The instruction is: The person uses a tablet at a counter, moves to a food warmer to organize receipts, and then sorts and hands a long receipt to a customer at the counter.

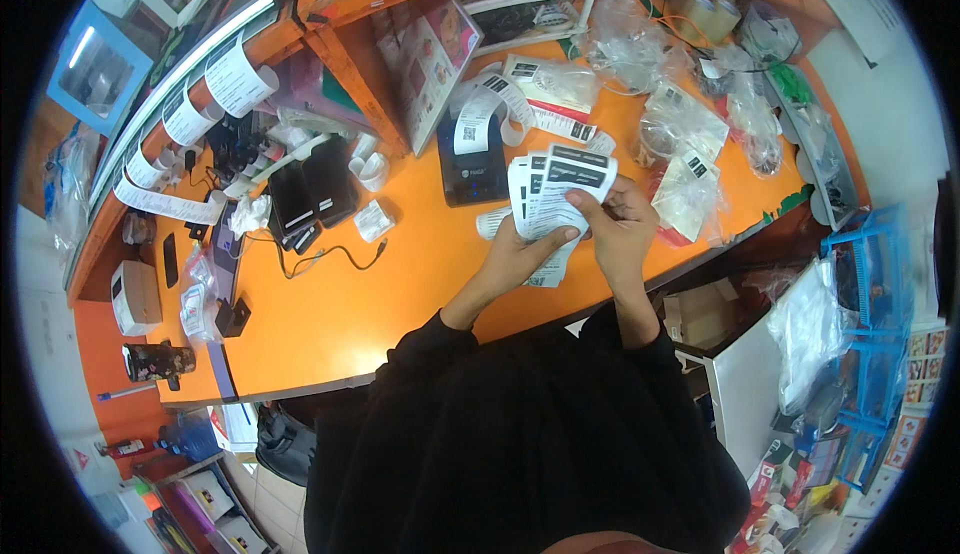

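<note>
Several printed paper slips [562,186] with black header bands are fanned out in front of me, above the desk's near edge. My left hand [520,259] grips the stack from its lower left, thumb lying across the front. On the right side, my right hand [618,222] pinches the slips near their top edge with thumb and fingers. Just beyond them stands a black label printer [472,176], a curling strip of printed paper [473,126] on top of it. Part of a rolled slip [492,221] shows beside my left hand.
Clear plastic bags with papers [690,179] crowd the orange desk's [330,309] right side. To the left lie black wallet-like cases [310,194], a cable [340,251], a small white packet [374,221] and a phone [170,259]. Label strips [235,79] hang from a shelf. Blue racks [865,344] stand right.
</note>
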Demonstrator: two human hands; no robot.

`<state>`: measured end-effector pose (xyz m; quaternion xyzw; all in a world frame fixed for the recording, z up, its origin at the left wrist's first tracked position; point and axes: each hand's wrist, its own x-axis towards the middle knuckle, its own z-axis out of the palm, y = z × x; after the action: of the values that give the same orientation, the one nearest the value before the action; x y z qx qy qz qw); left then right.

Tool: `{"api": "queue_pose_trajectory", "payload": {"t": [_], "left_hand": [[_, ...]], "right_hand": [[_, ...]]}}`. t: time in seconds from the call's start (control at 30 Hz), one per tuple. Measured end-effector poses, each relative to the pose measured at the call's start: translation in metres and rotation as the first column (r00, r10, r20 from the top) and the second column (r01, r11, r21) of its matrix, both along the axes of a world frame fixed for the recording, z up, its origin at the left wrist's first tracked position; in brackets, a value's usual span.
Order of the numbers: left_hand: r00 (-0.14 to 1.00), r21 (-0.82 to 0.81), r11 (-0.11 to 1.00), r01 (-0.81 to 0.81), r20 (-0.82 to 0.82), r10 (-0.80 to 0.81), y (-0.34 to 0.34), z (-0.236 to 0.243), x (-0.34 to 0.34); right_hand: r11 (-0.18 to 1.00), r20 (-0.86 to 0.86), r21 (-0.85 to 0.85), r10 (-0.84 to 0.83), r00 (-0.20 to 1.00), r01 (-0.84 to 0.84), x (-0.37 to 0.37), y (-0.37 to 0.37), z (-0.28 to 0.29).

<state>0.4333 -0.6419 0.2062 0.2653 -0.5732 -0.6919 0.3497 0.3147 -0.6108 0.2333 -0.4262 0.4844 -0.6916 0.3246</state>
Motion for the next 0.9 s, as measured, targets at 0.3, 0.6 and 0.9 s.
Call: {"api": "queue_pose_trajectory", "payload": {"t": [0.3,0.6,0.9], "left_hand": [[0.970,0.156,0.983,-0.094,-0.210,0.126,-0.007,-0.008,0.004],[0.931,0.033,0.957,-0.289,-0.221,0.289,-0.002,-0.010,0.001],[0.858,0.214,0.922,-0.323,-0.344,0.381,-0.006,-0.007,-0.003]], "right_hand": [[0.998,0.117,-0.056,-0.035,0.992,0.042,-0.019,0.016,-0.028],[0.989,-0.176,0.112,0.112,0.978,-0.093,-0.016,0.026,-0.022],[0.868,-0.097,-0.319,0.370,0.924,-0.381,-0.019,0.012,-0.045]]}}
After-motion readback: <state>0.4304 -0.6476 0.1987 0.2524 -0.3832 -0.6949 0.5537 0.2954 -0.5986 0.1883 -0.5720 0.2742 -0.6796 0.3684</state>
